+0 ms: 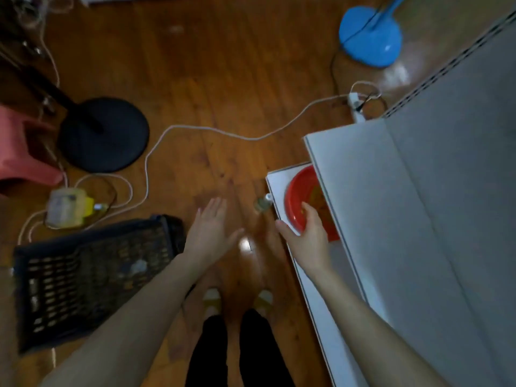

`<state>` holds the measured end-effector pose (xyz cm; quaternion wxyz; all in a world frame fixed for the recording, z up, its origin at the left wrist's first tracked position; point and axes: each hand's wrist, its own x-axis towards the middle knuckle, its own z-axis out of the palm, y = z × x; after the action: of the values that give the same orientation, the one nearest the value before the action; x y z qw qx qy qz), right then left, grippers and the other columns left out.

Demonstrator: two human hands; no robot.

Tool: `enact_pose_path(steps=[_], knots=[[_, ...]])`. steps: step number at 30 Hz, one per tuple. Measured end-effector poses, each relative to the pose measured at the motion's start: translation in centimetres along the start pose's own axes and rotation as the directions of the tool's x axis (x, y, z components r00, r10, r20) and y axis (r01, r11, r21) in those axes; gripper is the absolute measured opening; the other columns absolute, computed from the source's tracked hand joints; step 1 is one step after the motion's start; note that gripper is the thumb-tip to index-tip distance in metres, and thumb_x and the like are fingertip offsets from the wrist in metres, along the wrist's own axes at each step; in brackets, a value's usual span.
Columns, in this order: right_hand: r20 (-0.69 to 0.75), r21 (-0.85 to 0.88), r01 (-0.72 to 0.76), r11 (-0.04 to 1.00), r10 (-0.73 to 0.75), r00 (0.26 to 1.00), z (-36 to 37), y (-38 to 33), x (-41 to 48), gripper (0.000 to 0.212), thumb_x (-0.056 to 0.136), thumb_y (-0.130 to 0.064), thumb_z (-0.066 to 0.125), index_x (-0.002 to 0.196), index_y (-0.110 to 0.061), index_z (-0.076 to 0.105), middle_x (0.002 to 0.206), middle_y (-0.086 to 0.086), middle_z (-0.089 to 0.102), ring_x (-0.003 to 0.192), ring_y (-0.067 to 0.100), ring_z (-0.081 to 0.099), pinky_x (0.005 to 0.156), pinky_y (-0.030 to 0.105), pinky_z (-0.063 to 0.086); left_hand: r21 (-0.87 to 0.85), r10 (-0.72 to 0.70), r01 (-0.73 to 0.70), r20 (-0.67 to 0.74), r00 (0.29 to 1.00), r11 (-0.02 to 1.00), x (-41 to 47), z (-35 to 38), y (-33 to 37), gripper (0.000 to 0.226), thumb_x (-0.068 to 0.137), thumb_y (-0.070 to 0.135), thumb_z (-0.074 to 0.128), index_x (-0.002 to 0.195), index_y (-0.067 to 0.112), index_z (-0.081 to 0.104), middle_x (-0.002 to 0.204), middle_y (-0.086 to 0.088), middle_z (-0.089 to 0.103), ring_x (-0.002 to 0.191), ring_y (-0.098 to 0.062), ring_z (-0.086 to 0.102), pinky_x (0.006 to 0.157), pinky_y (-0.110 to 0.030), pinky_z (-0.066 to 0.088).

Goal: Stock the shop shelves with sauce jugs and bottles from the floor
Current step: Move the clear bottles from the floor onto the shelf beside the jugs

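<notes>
A yellow-capped sauce jug (pixel 67 209) lies on its side on the wooden floor at the left. A small clear bottle (pixel 262 203) stands on the floor by the corner of the white bottom shelf (pixel 276 182). On that shelf sits a red round bowl-like thing (pixel 300 196), partly hidden under the grey shelf above (pixel 391 205). My right hand (pixel 307 236) rests on the red thing's near rim with the thumb spread out. My left hand (pixel 212 227) hovers flat and empty over the floor, left of the small bottle.
A black plastic basket (pixel 92 277) sits on the floor at the lower left. A black stand base (pixel 103 134), a pink stool (pixel 25 152) and a blue stand base (pixel 370 40) stand further off. A white cord (pixel 195 128) runs to a power strip (pixel 356 106).
</notes>
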<state>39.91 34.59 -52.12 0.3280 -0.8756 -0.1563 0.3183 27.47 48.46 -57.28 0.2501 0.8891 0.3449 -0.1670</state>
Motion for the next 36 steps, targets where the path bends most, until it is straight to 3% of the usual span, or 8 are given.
enact_pose_path(steps=[4, 9, 14, 20, 23, 28, 31, 36], knots=[[0.04, -0.055, -0.088, 0.995, 0.091, 0.995, 7.3, 10.3, 7.5, 0.073, 0.082, -0.023, 0.068, 0.141, -0.003, 0.03, 0.145, 0.013, 0.038, 0.135, 0.023, 0.034, 0.093, 0.006, 0.02, 0.006, 0.072, -0.072, 0.054, 0.996, 0.997, 6.8, 9.8, -3.2, 0.081, 0.091, 0.054, 0.042, 0.148, 0.008, 0.007, 0.157, -0.008, 0.009, 0.145, -0.018, 0.007, 0.117, -0.036, 0.005], [0.06, -0.134, -0.071, 0.988, 0.08, 0.995, 15.5, 21.5, 17.0, 0.079, 0.082, -0.029, 0.068, 0.143, -0.005, 0.024, 0.148, 0.014, 0.033, 0.137, 0.024, 0.031, 0.11, 0.029, 0.024, -0.003, 0.12, -0.121, 0.107, 0.987, 0.993, 16.4, 23.4, -6.5, 0.085, 0.089, 0.051, 0.048, 0.148, 0.009, 0.003, 0.158, -0.007, 0.006, 0.145, -0.017, 0.004, 0.116, -0.036, 0.001], [-0.046, -0.073, -0.008, 0.997, 0.005, 0.999, 21.5, 27.4, 25.3, 0.087, 0.077, -0.035, 0.071, 0.143, -0.007, 0.023, 0.145, 0.013, 0.036, 0.132, 0.027, 0.039, 0.107, 0.043, 0.036, -0.094, 0.135, -0.132, 0.028, 0.99, 0.987, 25.5, 33.3, -8.0, 0.096, 0.084, 0.05, 0.058, 0.148, 0.008, 0.001, 0.158, -0.007, 0.007, 0.145, -0.018, 0.005, 0.116, -0.037, 0.001], [-0.15, 0.075, 0.14, 0.987, -0.128, 0.98, 25.0, 30.3, 31.6, 0.076, 0.072, -0.028, 0.076, 0.135, -0.013, 0.037, 0.134, 0.003, 0.051, 0.123, 0.015, 0.049, 0.104, 0.037, 0.04, -0.399, 0.232, -0.236, -0.059, 0.971, 0.886, 34.1, 39.0, -7.2, 0.098, 0.078, 0.03, 0.072, 0.148, 0.008, 0.007, 0.155, -0.01, 0.019, 0.142, -0.023, 0.02, 0.116, -0.036, 0.016], [-0.199, 0.147, 0.19, 0.971, -0.159, 0.967, 25.8, 30.9, 32.1, 0.06, 0.069, -0.025, 0.077, 0.122, -0.016, 0.049, 0.119, 0.001, 0.061, 0.11, 0.015, 0.058, 0.096, 0.041, 0.047, -0.581, 0.207, -0.282, -0.193, 0.959, 0.764, 35.3, 40.3, -7.4, 0.075, 0.076, 0.016, 0.074, 0.139, 0.007, 0.034, 0.138, -0.012, 0.047, 0.127, -0.024, 0.045, 0.1, -0.02, 0.031], [-0.175, 0.247, 0.128, 0.961, -0.086, 0.981, 24.8, 29.4, 28.3, 0.048, 0.067, -0.025, 0.077, 0.11, -0.02, 0.058, 0.107, -0.003, 0.067, 0.1, 0.011, 0.064, 0.091, 0.042, 0.051, -0.554, 0.223, -0.354, -0.292, 0.93, 0.754, 31.4, 39.0, -8.3, 0.072, 0.07, 0.027, 0.077, 0.13, 0.001, 0.048, 0.128, -0.014, 0.057, 0.118, -0.024, 0.053, 0.097, -0.02, 0.035], [-0.143, 0.258, 0.085, 0.962, -0.049, 0.989, 23.0, 26.3, 23.8, 0.048, 0.069, -0.018, 0.079, 0.114, -0.016, 0.061, 0.105, -0.002, 0.067, 0.096, 0.01, 0.064, 0.089, 0.034, 0.053, -0.594, 0.2, -0.298, -0.227, 0.953, 0.747, 26.2, 35.7, -8.2, 0.072, 0.068, 0.036, 0.076, 0.13, 0.009, 0.049, 0.127, -0.003, 0.056, 0.116, -0.013, 0.05, 0.096, -0.022, 0.038], [-0.071, 0.313, 0.059, 0.948, -0.039, 0.997, 18.5, 19.0, 15.3, 0.048, 0.069, -0.011, 0.078, 0.114, -0.009, 0.063, 0.105, 0.004, 0.067, 0.086, 0.0, 0.063, 0.074, 0.013, 0.05, -0.626, 0.192, -0.218, -0.11, 0.975, 0.749, 15.5, 27.0, -7.1, 0.078, 0.06, 0.054, 0.058, 0.128, 0.015, 0.049, 0.111, 0.013, 0.046, 0.101, 0.008, 0.036, 0.08, 0.001, 0.027]])
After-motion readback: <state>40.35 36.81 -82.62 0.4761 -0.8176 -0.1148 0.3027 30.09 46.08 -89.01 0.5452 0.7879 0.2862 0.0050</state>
